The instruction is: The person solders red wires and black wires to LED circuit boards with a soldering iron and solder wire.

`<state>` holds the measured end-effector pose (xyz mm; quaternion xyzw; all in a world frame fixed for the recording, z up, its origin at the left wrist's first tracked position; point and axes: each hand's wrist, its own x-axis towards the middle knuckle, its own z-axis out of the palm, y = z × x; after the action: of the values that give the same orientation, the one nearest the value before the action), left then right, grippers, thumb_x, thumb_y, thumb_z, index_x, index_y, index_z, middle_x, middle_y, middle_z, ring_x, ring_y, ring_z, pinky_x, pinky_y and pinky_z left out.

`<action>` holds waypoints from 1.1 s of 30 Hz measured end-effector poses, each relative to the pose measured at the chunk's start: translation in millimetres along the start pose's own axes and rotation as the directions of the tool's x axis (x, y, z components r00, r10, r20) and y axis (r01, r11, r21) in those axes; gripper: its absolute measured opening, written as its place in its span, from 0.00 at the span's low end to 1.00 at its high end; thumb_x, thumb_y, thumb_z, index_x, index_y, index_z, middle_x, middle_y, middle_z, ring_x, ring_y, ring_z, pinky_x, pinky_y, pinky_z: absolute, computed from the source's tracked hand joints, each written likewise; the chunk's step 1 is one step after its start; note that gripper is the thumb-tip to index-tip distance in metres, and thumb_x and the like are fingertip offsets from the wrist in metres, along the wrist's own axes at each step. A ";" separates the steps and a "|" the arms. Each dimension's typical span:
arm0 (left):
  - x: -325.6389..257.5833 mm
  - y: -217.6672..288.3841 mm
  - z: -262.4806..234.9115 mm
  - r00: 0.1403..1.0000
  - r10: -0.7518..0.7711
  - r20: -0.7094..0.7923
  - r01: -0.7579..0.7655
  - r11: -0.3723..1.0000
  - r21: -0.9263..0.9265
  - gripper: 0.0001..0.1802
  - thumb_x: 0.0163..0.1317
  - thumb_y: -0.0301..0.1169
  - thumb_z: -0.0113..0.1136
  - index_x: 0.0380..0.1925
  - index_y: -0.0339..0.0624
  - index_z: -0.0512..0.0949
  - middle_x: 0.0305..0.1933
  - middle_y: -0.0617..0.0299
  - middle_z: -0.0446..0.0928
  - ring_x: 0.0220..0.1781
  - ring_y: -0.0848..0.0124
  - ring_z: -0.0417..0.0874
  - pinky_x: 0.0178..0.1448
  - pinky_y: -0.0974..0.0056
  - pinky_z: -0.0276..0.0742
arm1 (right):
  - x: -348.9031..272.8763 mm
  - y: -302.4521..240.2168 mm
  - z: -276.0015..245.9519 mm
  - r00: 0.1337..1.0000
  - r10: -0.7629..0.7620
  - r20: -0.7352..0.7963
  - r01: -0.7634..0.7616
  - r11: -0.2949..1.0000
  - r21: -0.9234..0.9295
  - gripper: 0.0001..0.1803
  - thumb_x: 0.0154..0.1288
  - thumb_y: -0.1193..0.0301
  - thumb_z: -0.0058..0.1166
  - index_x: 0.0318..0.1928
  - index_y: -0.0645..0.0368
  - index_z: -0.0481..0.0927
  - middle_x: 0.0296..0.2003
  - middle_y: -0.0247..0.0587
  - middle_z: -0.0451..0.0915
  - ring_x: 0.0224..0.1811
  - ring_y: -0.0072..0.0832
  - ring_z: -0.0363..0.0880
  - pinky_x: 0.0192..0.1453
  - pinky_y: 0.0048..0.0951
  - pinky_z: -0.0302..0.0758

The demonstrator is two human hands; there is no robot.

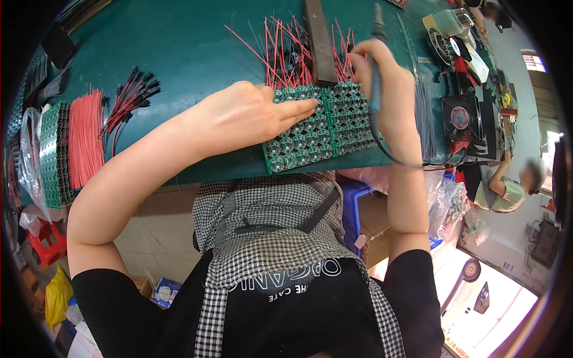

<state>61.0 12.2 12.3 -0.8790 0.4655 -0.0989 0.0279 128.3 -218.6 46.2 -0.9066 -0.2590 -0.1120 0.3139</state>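
Note:
My left hand lies over the left green circuit board panel, with two fingers stretched side by side across its components and the others curled. Whatever those fingers may pinch is hidden. Raised above the right circuit board panel, my right hand is closed around a soldering iron, blurred by motion. Its tip points to the far side, and its cable loops down past my wrist. Red and black wires stand out from the panels' far edge. A dark bar lies across these wires.
At left on the green table are a bundle of red wires, black-tipped wires and more circuit boards. Grey wires, a small fan and a bottle stand right. Another person is at far right.

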 end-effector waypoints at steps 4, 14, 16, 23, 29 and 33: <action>0.7 0.0 -2.7 1.000 0.003 -0.001 -0.003 1.000 0.010 0.25 0.60 0.30 0.51 0.60 0.50 0.74 0.68 0.76 0.67 0.28 0.69 0.76 0.24 0.69 0.75 | 26.2 -5.9 12.7 0.972 -0.094 0.215 0.163 0.930 -0.330 0.23 0.57 0.53 0.63 0.35 0.59 0.70 0.23 0.51 0.79 0.30 0.52 0.80 0.32 0.45 0.75; -0.1 -1.5 -0.9 0.994 0.049 -0.093 -0.045 0.998 0.044 0.21 0.60 0.30 0.51 0.55 0.44 0.77 0.59 0.70 0.75 0.25 0.71 0.80 0.26 0.67 0.76 | 30.3 1.8 36.5 0.975 -0.075 0.209 0.135 0.948 -0.288 0.22 0.53 0.62 0.67 0.37 0.58 0.68 0.19 0.49 0.75 0.27 0.52 0.78 0.31 0.45 0.72; -0.9 -3.1 2.4 0.992 0.049 -0.117 -0.044 0.998 0.046 0.22 0.60 0.30 0.51 0.55 0.43 0.76 0.57 0.69 0.76 0.24 0.71 0.80 0.25 0.66 0.76 | 29.3 1.1 36.5 0.985 -0.053 0.165 0.094 0.963 -0.253 0.22 0.53 0.63 0.67 0.37 0.58 0.68 0.20 0.48 0.75 0.26 0.50 0.78 0.31 0.43 0.71; 1.5 -4.6 7.4 0.989 0.038 -0.142 -0.039 0.999 -0.008 0.23 0.62 0.33 0.51 0.57 0.43 0.74 0.44 0.66 0.80 0.21 0.70 0.80 0.22 0.64 0.75 | 23.0 -0.6 31.6 0.990 0.087 0.113 -0.067 0.983 -0.169 0.24 0.50 0.63 0.69 0.39 0.57 0.67 0.21 0.46 0.78 0.28 0.49 0.80 0.34 0.44 0.74; 2.1 -5.2 10.3 0.988 0.025 -0.149 -0.026 1.000 -0.007 0.23 0.63 0.35 0.51 0.59 0.43 0.72 0.35 0.64 0.79 0.20 0.69 0.79 0.21 0.63 0.74 | 18.2 -3.1 37.5 0.988 -0.074 0.139 0.093 0.986 -0.140 0.24 0.50 0.64 0.69 0.39 0.57 0.66 0.19 0.45 0.76 0.28 0.48 0.79 0.32 0.44 0.72; 2.9 -5.0 5.6 0.996 0.021 -0.086 -0.021 1.000 0.001 0.23 0.63 0.35 0.50 0.58 0.43 0.73 0.37 0.64 0.80 0.21 0.68 0.80 0.21 0.63 0.74 | 22.8 -4.7 30.9 0.974 -0.037 0.226 0.076 0.983 -0.167 0.24 0.50 0.64 0.69 0.38 0.58 0.67 0.19 0.45 0.76 0.28 0.48 0.79 0.32 0.44 0.72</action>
<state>67.8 12.4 8.0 -0.8691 0.4754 -0.1360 0.0088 146.1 -187.0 32.9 -0.9296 -0.3073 -0.0414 0.1994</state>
